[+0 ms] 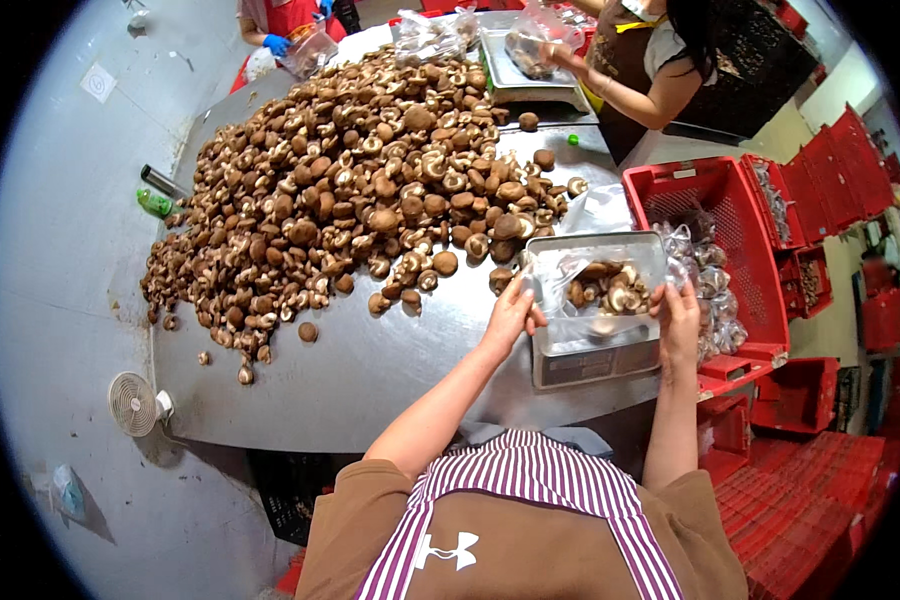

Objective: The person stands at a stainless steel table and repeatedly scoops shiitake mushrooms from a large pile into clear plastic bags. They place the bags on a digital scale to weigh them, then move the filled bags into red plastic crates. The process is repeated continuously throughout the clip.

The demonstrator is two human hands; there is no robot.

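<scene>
Steel table [370,390] bears a large mushroom heap [340,190]. Scale [595,368] beside the red crate [748,225] carries a clear bag [605,305] of mushrooms. Left hand [513,316] and right hand [679,318] flank the bag, fingers curled; cannot tell whether either pinches it.

Looking down from the wearer's head, the left of two side-by-side fisheye cameras faces forward across a steel worktable [340,400], close above the striped apron [530,470]. The left hand [511,317] and right hand [679,313] sit at middle distance; a far weighing scale [540,95] stands well beyond. Straight edges bow toward the view's rounded border.
</scene>
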